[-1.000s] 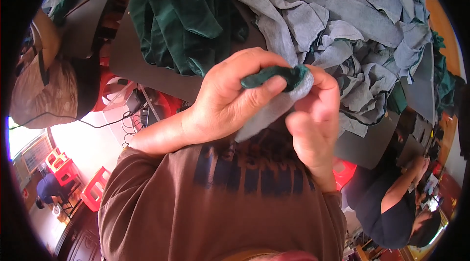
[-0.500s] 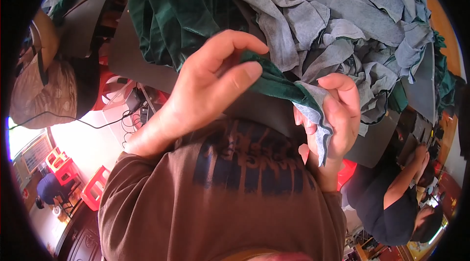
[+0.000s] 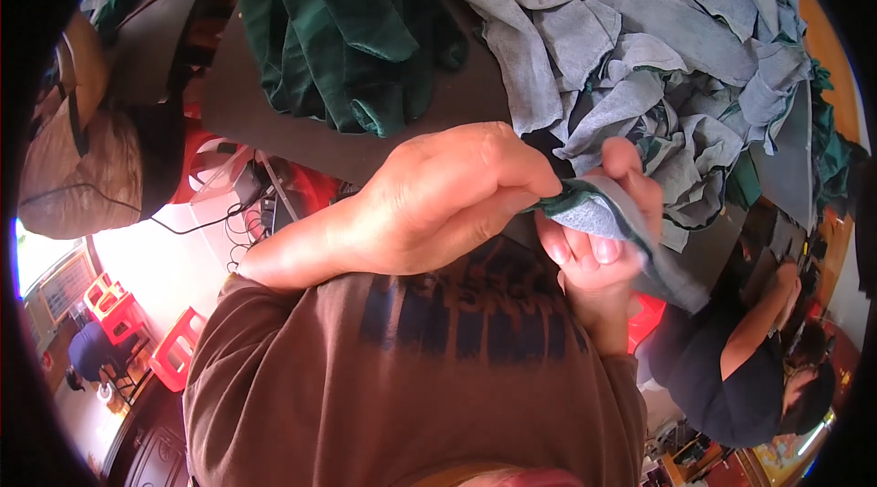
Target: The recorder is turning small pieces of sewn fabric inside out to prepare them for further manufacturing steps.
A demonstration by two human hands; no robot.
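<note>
A piece of green velvety fabric with a pale grey backing (image 3: 596, 213) is stretched between my two hands, in front of my chest. My left hand (image 3: 443, 199) is closed, its thumb and fingertips pinching the strip's left end. On the other end, my right hand (image 3: 603, 263) has its fingers curled round the fabric, and a loose tail blurred by motion hangs past it. Beyond my left hand lies a heap of dark green velvety pieces (image 3: 338, 39). Beyond my right hand is a larger pile of pieces showing grey backing (image 3: 676, 30).
Both piles lie on a dark tabletop (image 3: 274, 135). A person in dark clothing (image 3: 722, 377) works at the right, another person's patterned garment (image 3: 87, 167) shows at the left. Red plastic stools (image 3: 178, 350) and a black cable (image 3: 183, 231) are at the lower left.
My left hand has moved right and toward me, from loosely spread fingers to a pinch on the fabric's end. The strip has turned, its tail swinging right. Some green fabric rests on the far heap.
</note>
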